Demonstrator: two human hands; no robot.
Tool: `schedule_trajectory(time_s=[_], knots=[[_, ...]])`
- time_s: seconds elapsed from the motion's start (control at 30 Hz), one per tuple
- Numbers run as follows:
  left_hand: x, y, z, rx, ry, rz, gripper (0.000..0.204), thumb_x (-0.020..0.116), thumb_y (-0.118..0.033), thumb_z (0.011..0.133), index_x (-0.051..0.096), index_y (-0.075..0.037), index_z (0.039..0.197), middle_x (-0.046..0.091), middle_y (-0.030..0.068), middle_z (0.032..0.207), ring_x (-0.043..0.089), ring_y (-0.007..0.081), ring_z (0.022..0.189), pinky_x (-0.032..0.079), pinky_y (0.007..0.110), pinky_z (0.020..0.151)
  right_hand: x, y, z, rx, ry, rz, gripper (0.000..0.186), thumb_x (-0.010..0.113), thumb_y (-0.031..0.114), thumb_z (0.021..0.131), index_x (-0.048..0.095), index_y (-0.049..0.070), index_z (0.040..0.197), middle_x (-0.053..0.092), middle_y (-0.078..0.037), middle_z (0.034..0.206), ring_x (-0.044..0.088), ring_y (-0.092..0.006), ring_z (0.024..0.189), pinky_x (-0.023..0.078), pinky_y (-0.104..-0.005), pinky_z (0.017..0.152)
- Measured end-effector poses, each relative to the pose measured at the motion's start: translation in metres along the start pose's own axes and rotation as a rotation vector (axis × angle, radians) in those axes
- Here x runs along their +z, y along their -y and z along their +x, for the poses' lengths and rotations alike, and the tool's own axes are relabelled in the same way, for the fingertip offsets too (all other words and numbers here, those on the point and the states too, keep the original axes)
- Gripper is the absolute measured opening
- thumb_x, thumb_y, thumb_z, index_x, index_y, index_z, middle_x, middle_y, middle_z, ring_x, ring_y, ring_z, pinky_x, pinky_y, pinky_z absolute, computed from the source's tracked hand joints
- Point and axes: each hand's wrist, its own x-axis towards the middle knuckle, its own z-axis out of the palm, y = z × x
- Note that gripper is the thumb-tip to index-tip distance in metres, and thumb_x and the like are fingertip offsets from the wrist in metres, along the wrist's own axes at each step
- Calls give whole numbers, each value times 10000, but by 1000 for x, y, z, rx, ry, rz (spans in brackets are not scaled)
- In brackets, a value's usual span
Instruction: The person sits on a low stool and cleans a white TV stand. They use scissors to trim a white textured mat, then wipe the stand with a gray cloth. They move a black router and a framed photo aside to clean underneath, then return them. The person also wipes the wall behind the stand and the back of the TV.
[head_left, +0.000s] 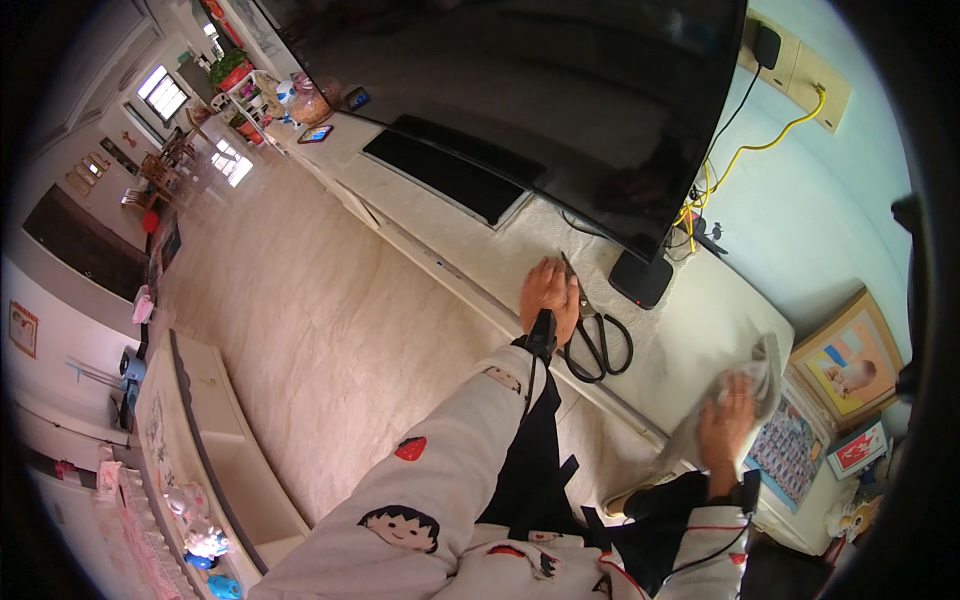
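Note:
My left hand (550, 295) is at the front edge of a white cabinet (460, 250), its fingers closed over the blades of black-handled scissors (597, 345). The scissors' handle loops point back toward me, and my fingers hide part of the blades. Farther right, my right hand (728, 425) presses on a bunched grey cloth (765, 375) at the cabinet's right end. Both this hand and the cloth are slightly blurred. Beside the cloth lies a flat group picture (790, 450).
A large dark television (520, 90) stands along the cabinet, a black box (640, 278) near its corner. Yellow cable (770, 140) runs to a wall socket. A framed picture (855, 365) leans at the right. A phone (315, 134) lies far left. Another cabinet (220, 430) stands lower left.

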Motion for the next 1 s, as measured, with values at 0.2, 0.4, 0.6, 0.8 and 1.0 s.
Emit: schedule_trajectory(time_s=[0.2,0.4,0.6,0.8,1.0], knots=[[22,27,-2,98,-121,-132,265,524,-171,952,629,30,1091,629,210,1222,582,388,1148,470,472,981,-11,52,5,-383,232,173,555,647,346,881,577,151,1396,443,-75,1546,348,-320,1458,264,-530,1184],[4,26,-1,81,183,1,431,444,-278,1029,596,51,1262,586,257,1314,514,443,1247,403,510,1067,-1,8,78,-380,49,178,475,588,321,932,574,197,1390,470,-71,1521,360,-301,1451,282,-487,1180],[-7,17,6,59,257,16,475,405,-310,1048,566,61,1297,548,280,1361,486,451,1285,370,505,1110,33,-10,158,-351,-61,122,444,542,374,969,583,232,1389,482,-55,1514,373,-282,1444,282,-485,1177],[-9,20,7,72,291,20,484,393,-321,1056,551,49,1325,525,281,1386,468,455,1301,368,508,1104,47,-44,199,-170,-75,50,483,486,428,989,545,230,1425,493,-56,1505,417,-272,1405,293,-455,1176],[-11,18,5,77,270,13,472,403,-309,1054,553,54,1315,526,288,1379,476,465,1290,368,516,1101,29,-86,168,44,-46,8,533,494,437,977,505,208,1457,484,-93,1502,414,-302,1399,287,-478,1171]])
